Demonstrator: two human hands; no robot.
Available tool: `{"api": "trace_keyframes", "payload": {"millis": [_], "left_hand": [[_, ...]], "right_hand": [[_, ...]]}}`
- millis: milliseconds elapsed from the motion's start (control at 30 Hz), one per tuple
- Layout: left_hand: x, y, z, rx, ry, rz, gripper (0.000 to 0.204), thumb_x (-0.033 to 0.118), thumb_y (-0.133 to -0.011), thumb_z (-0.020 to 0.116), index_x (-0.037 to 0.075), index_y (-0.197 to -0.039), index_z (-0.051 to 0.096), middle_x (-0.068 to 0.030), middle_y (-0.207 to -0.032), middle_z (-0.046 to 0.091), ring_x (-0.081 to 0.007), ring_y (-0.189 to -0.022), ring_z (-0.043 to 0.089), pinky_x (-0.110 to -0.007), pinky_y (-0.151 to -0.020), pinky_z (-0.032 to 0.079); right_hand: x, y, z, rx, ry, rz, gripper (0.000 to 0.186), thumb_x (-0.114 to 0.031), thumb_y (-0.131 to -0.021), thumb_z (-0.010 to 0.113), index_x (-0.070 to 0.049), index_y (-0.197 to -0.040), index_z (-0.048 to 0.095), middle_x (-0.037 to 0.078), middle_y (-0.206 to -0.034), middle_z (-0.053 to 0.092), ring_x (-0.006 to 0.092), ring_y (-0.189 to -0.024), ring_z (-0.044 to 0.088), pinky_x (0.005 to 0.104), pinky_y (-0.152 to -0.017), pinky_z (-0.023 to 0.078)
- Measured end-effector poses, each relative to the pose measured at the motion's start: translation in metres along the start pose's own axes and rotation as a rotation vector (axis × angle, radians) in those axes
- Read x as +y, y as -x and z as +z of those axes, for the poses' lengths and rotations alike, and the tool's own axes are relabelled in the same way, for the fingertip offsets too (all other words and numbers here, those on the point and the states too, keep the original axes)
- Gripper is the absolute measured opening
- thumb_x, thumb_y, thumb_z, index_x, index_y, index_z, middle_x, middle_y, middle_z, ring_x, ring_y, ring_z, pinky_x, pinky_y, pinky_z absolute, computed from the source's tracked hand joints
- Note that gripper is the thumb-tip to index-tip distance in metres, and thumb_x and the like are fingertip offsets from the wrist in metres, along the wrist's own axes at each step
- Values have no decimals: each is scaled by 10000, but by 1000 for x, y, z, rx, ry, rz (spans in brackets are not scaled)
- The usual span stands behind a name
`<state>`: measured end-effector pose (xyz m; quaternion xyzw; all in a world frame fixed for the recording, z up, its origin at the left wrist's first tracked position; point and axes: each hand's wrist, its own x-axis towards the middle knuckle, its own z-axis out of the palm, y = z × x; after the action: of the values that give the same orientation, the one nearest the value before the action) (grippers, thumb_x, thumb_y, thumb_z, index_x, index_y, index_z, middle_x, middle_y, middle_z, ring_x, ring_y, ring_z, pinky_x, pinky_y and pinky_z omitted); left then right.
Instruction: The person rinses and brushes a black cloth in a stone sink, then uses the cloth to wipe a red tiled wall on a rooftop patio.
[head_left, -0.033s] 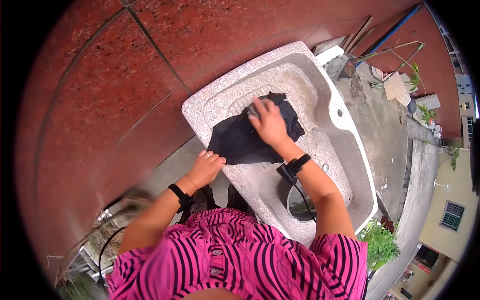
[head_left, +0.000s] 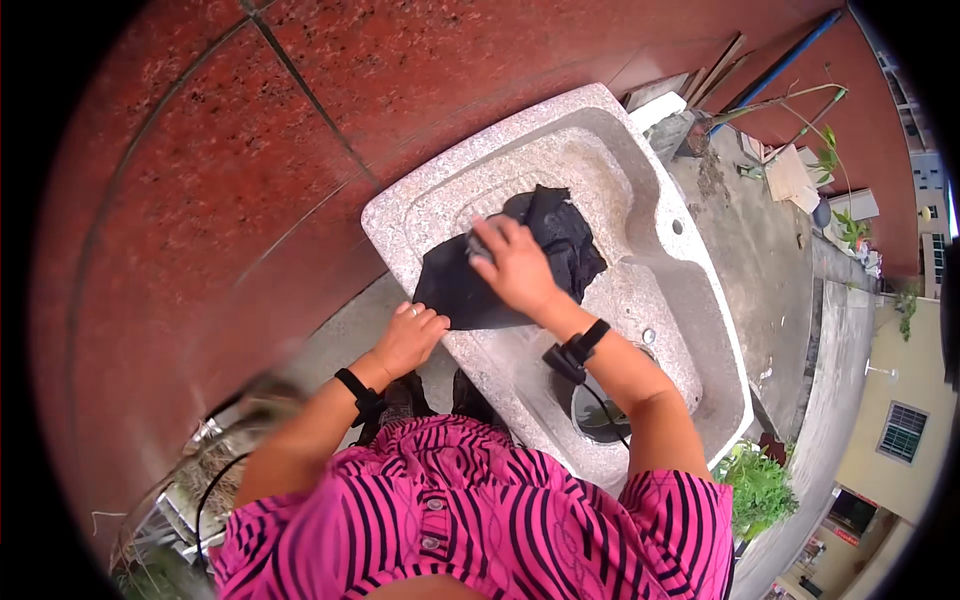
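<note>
A black cloth garment (head_left: 460, 287) lies over the ribbed washboard part of a speckled stone sink (head_left: 400, 222), its far right end bunched up. With closed fingers, my left hand (head_left: 408, 335) pinches the garment's near left corner at the sink's rim. My right hand (head_left: 518, 268) is pressed on the middle of the cloth, its fingers curled over a small dark grey object (head_left: 476, 246). Most of that object is hidden under the palm and fingers, so its kind is unclear. Both wrists wear black bands.
A round container (head_left: 598, 412) with liquid stands in the sink's lower basin, near a metal drain fitting (head_left: 649, 336). A red stone wall (head_left: 230, 150) runs along the left and far side. Green plants (head_left: 757, 490) grow beside the sink's right corner. Wooden boards (head_left: 715, 68) lean beyond it.
My right hand has slid left and slightly nearer over the cloth, with the grey object under it. My left hand stays at the garment's corner.
</note>
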<state>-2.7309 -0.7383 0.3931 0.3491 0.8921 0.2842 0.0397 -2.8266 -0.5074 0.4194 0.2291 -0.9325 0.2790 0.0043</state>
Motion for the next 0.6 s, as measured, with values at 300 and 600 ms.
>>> {"api": "trace_keyframes", "payload": {"millis": [300,600], "left_hand": [[-1,-10,-8,-19,-35,17,114,107,-823,581,99,-937,584,-64,-787,534,-254,-810,537,-385,-741,405],[7,-1,-9,-68,-33,11,121,109,-815,596,111,-935,586,-60,-788,525,-253,-816,536,-379,-739,396]], "right_hand": [[123,-16,-33,137,365,506,556,-300,-846,636,-140,-1354,476,192,-1166,528,390,-1013,540,459,-853,479],[3,9,9,-33,106,-116,611,-350,-812,671,-172,-1360,468,164,-1133,524,345,-951,540,434,-809,490]]}}
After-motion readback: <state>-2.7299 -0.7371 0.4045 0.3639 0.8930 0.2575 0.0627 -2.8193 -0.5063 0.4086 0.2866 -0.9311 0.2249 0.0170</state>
